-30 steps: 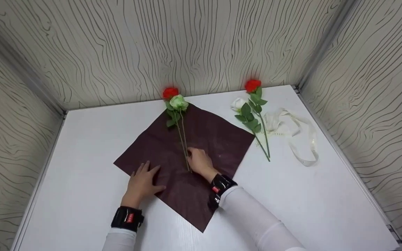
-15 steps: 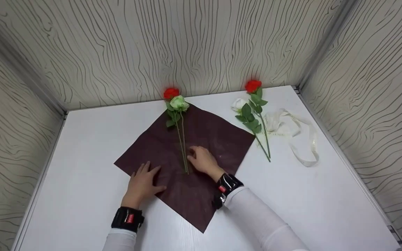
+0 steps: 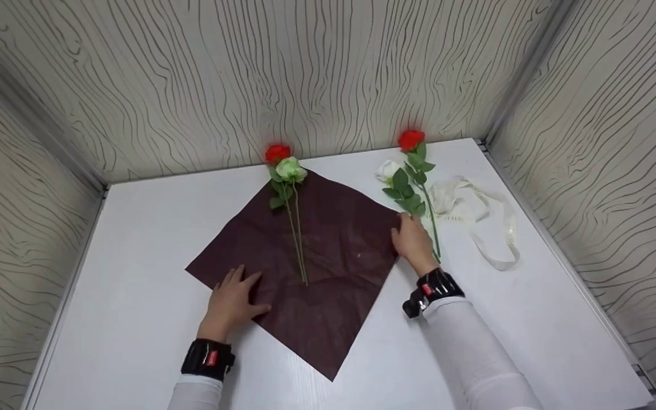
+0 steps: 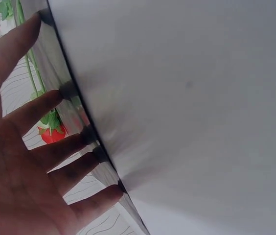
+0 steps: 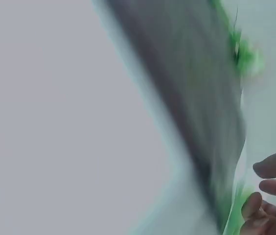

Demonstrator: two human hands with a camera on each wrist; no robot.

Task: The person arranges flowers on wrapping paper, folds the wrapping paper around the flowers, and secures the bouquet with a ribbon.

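Observation:
A dark maroon sheet of wrapping paper (image 3: 339, 250) lies diamond-wise on the white table. On it rest a red rose (image 3: 278, 153) and a pale green rose (image 3: 291, 169), stems side by side toward the middle. My left hand (image 3: 231, 304) spreads its fingers over the sheet's lower-left edge; the left wrist view shows the fingertips (image 4: 52, 98) touching that edge. My right hand (image 3: 413, 242) is at the sheet's right corner, which its fingers cover. In the blurred right wrist view, its thumb and bent fingers (image 5: 251, 205) stand apart, close beside the paper.
Another red rose (image 3: 411, 140) and a white rose (image 3: 388, 171) lie just beyond my right hand, which overlaps the white one's stem. A loose cream ribbon (image 3: 504, 228) curls to their right. Patterned walls (image 3: 328, 74) border the table at the back and both sides.
My right hand has let go of the stems on the sheet and moved right to the paper's right corner. The stem ends shifted slightly. My left hand stayed in place.

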